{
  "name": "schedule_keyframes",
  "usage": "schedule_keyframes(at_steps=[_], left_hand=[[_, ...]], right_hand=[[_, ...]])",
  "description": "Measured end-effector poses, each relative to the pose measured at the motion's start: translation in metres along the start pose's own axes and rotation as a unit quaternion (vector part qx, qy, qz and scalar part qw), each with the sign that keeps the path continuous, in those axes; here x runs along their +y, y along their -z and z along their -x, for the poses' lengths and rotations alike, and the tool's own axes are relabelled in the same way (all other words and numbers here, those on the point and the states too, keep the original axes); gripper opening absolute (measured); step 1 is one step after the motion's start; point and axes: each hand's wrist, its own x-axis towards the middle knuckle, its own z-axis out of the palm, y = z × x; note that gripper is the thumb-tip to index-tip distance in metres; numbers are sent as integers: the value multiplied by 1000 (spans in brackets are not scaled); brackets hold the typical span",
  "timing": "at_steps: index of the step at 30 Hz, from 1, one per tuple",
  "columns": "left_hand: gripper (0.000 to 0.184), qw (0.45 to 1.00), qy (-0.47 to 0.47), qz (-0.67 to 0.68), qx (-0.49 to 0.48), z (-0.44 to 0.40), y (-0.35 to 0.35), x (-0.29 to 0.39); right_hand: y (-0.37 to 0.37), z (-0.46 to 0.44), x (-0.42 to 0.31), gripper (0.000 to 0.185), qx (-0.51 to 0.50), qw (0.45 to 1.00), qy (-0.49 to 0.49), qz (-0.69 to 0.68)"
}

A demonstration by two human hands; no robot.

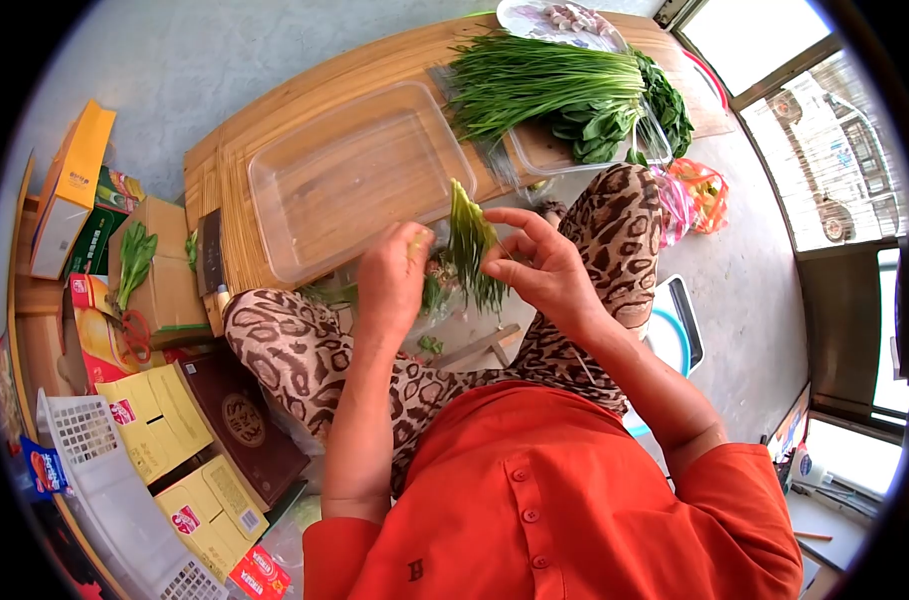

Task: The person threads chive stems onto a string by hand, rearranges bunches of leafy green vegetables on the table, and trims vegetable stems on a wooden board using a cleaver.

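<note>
My right hand pinches the edge of a small bunch of greens, pale yellow-green at its upper end and darker at the thin hanging tips. What kind of greens they are is not certain. To the left of the bunch, my left hand is closed, its fingers curled. A pale yellowish bit shows at its fingertips, too small to name. Both hands are above my lap, in front of a clear plastic tub on the wooden table. Loose green scraps lie below the hands.
A large bundle of long thin greens and leafy greens lie at the back right, near a plate. A cleaver rests at the table's left edge. Boxes and a white basket stand left; plastic bags sit right.
</note>
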Motion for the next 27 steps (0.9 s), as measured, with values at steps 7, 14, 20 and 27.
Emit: schedule_keyframes(at_steps=[7, 14, 20, 27], left_hand=[[10, 995, -86, -36, -45, 13, -21, 9], [18, 981, -70, 132, -122, 11, -17, 8], [24, 975, -101, 189, -54, 7, -24, -3], [20, 925, 62, 343, -150, 11, -24, 2]], right_hand=[[-14, -12, 1, 50, 20, 997, 40, -56], [-5, -19, 10, 50, 45, 997, 50, -42], [0, -18, 10, 48, 59, 997, 47, -35], [0, -19, 10, 50, 60, 996, 60, -31]])
